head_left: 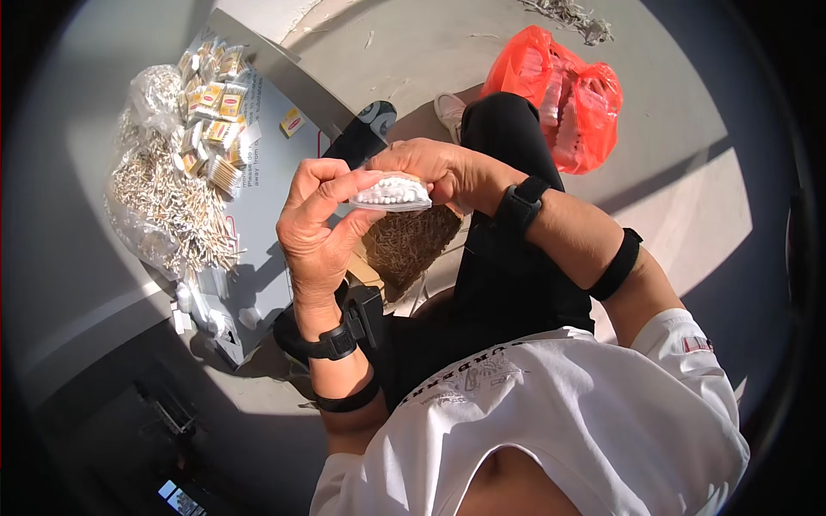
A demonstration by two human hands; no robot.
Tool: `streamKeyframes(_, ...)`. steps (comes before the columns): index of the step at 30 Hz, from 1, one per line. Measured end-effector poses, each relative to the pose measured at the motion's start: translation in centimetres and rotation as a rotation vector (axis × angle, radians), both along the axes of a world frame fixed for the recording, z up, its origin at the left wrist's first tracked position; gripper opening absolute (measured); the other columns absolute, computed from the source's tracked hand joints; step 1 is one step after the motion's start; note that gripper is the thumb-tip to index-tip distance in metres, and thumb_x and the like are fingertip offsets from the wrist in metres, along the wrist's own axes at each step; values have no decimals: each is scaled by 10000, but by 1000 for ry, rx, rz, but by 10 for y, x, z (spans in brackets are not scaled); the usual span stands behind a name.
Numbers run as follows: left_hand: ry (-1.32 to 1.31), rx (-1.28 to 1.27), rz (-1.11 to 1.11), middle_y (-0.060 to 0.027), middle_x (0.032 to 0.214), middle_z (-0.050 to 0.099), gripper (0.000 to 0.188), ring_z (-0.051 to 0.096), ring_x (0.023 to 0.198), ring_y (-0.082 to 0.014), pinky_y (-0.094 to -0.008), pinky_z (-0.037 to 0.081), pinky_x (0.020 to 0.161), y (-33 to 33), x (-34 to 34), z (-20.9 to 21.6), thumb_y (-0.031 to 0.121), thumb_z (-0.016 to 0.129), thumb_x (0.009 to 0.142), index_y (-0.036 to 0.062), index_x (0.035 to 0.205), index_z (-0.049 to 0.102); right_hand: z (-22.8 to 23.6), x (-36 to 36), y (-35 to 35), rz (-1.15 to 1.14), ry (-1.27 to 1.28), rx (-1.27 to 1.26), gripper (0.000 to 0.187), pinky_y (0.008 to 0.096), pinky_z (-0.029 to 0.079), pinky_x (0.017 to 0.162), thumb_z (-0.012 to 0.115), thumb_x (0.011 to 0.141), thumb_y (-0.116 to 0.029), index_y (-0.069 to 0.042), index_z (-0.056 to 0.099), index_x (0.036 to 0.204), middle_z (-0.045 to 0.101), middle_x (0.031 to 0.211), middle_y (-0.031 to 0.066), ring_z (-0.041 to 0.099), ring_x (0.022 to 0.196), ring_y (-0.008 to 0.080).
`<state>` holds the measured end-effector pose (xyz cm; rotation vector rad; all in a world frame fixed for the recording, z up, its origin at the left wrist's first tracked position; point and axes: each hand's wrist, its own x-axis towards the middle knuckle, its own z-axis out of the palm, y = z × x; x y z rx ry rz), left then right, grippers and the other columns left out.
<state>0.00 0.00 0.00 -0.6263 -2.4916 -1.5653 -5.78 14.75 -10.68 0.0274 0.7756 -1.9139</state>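
Observation:
In front of my lap I hold a small clear packet of cotton swabs (391,193), its white tips packed in rows and facing me. My left hand (317,219) pinches the packet's left end between thumb and fingers. At its far right side, my right hand (430,168) is closed on it, with some fingers hidden behind the packet. Below both hands, a brown container (409,249) full of thin sticks shows partly. To the left, a large clear bag spills loose cotton swabs (176,202), and beside it are several filled swab packets (219,107) with yellow labels.
The swabs and packets lie on a grey board (271,172) with a raised far edge. One yellow-labelled packet (292,121) lies apart there. A red plastic bag (559,99) holding pale packages stands at the far right, beyond my knee. Grey scraps (572,17) lie on the floor farther off.

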Motion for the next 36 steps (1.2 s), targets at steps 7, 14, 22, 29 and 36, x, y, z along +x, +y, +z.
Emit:
streamKeyframes(7, 40, 7, -2, -25, 856, 530, 355, 524, 784, -136, -250, 457, 701, -27, 42, 12, -2, 809, 638, 55, 979, 727, 1, 27, -18, 200, 216, -33, 132, 211, 354, 409, 599, 889, -151, -31, 634, 846, 532, 627, 2, 471, 482, 72)
streamKeyframes(14, 72, 60, 72, -21, 822, 533, 257, 519, 747, -124, -240, 435, 653, -50, 78, 12, -23, 797, 663, 30, 901, 717, 24, 51, -42, 294, 233, -45, 86, 182, 281, 334, 510, 914, -48, -6, 579, 885, 466, 579, 3, 371, 383, 51)
streamKeyframes(22, 160, 9, 162, -35, 739, 558, 175, 561, 674, -153, -268, 460, 614, -56, 99, 9, -49, 766, 690, 25, 820, 675, 15, 60, -63, 335, 26, 11, 127, 192, 325, 318, 576, 931, -101, 26, 586, 922, 506, 607, 15, 431, 388, 70)
streamKeyframes(29, 17, 59, 124, -13, 723, 509, 89, 469, 656, -104, -232, 380, 591, -66, 91, -5, -53, 672, 805, -5, 788, 598, 15, 56, -68, 234, 83, 330, 332, 203, 328, 292, 544, 988, -294, 26, 629, 967, 588, 664, 35, 488, 403, 93)
streamKeyframes(36, -2, 29, 286, -77, 752, 544, 108, 555, 647, -205, -308, 453, 591, -77, 76, -32, -33, 656, 817, 4, 809, 555, 29, 36, -50, 28, 363, 240, 673, 347, 439, 953, 629, 876, -546, 3, 585, 1263, 630, 1149, 138, 567, 1051, 202)
